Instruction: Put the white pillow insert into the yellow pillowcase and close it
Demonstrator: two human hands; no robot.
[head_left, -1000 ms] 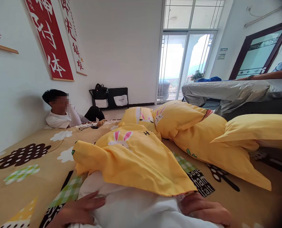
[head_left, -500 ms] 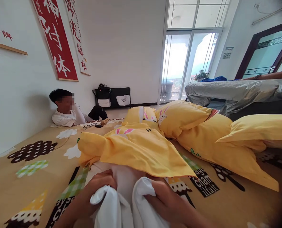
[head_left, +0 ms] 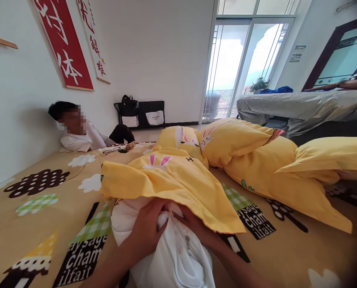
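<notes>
Your left hand [head_left: 148, 229] has its fingers [head_left: 159, 209] curled tight around a bunched fold of the white zippered cushion insert [head_left: 178, 256]; the grip is closed, with no gap showing. Your right hand [head_left: 194, 226] meets it from the other side, fingers bent in on the same fold. Their tips are partly hidden under the hem of the yellow rabbit-print fabric cover [head_left: 172, 182], so only the knuckles and the back of the hand can be read. The two hands touch at the fold.

The insert lies directly in front of you on the bed. Its near end is bare with the zip facing up, and its far end sits inside the open mouth of the cover. The cover is draped over it and slumps away from you.

A larger yellow bundle of matching bedding [head_left: 256, 160] lies just beside the cover to the right, touching it. Everything rests on the tan printed bed sheet [head_left: 40, 224].

Well apart, a person in a white top [head_left: 78, 134] sits against the left wall under a red hanging banner [head_left: 63, 44]. Glass balcony doors [head_left: 238, 68] stand at the far end. To the right, a co-worker's forearm [head_left: 340, 85] lies across a grey cover [head_left: 298, 106].
</notes>
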